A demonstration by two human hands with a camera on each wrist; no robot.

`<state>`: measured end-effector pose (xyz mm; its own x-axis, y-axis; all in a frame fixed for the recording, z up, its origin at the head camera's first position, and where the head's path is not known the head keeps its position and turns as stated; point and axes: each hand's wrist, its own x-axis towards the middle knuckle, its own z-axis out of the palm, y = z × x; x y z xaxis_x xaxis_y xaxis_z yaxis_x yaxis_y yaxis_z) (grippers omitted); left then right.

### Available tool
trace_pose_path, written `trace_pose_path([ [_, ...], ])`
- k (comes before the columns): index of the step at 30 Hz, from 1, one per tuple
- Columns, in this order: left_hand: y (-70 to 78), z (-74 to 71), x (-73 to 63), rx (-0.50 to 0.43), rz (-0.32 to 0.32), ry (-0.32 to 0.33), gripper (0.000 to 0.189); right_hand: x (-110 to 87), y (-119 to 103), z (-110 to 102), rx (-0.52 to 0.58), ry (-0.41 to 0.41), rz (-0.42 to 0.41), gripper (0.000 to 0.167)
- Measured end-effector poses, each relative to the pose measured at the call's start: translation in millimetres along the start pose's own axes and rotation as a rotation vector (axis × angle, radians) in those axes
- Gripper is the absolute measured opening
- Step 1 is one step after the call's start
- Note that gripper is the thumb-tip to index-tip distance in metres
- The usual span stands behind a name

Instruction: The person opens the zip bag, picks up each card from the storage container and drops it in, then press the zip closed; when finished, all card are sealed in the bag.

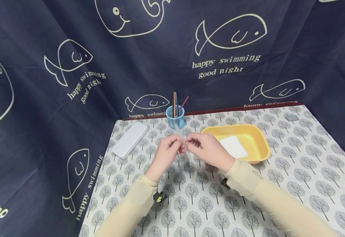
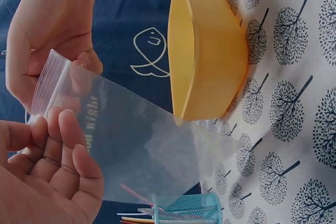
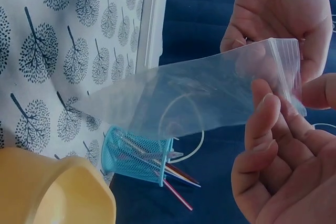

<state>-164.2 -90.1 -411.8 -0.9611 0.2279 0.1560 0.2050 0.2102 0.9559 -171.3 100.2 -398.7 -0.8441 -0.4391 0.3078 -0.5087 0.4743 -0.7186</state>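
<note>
A clear zip-lock bag (image 2: pixel 142 140) hangs between my two hands above the table, its ribbed zip edge upward and its body looking flat. My left hand (image 1: pixel 167 151) pinches the zip edge between thumb and fingertips. Close beside it, my right hand (image 1: pixel 206 148) pinches the same edge. In the right wrist view the bag (image 3: pixel 173 98) slants down from the fingers, and the pen cup behind shows through the film. Nothing shows inside the bag.
A yellow basin (image 1: pixel 255 141) holding white sheets (image 1: pixel 233 147) stands just right of my hands. Behind them is a blue mesh cup (image 1: pixel 170 115) with pencils. A white case (image 1: pixel 130 140) lies at left, a small grey block (image 1: pixel 291 117) at far right. Dark printed cloth hangs behind the table.
</note>
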Motion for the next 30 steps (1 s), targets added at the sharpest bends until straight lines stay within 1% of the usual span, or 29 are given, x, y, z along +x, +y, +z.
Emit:
trace_pose_path([
  [3, 1.0, -0.4, -1.5, 0.006, 0.005, -0.007, 0.024, 1.1, -1.7, 0.8, -0.007, -0.003, 0.025, 0.008],
  [7, 0.7, -0.7, -2.1, 0.019, 0.009, 0.000, 0.025, 2.1, -4.6, 1.9, -0.016, -0.002, 0.029, 0.009],
  [15, -0.2, -3.3, -2.8, 0.022, 0.002, 0.003, 0.029, 1.7, -7.2, 4.2, -0.033, 0.014, -0.028, 0.009],
  [17, -1.1, -3.7, -2.9, 0.035, 0.003, 0.003, 0.030, 1.1, -7.2, 4.6, -0.043, 0.019, -0.042, 0.009],
  [19, -1.4, -4.2, -3.0, 0.061, 0.002, 0.006, 0.030, 0.9, -7.4, 4.9, -0.055, 0.026, -0.053, 0.010],
  [23, -1.0, -6.1, -4.5, 0.154, 0.004, 0.022, 0.026, 1.4, -8.2, 4.7, -0.094, 0.053, -0.059, 0.009],
  [27, -2.2, -8.4, -6.5, 0.258, 0.006, 0.038, 0.025, 2.2, -6.9, 5.0, -0.159, 0.093, -0.078, 0.009],
  [30, -2.8, -9.4, -8.0, 0.304, -0.005, 0.044, 0.025, 2.1, -4.2, 5.5, -0.217, 0.118, -0.098, 0.010],
])
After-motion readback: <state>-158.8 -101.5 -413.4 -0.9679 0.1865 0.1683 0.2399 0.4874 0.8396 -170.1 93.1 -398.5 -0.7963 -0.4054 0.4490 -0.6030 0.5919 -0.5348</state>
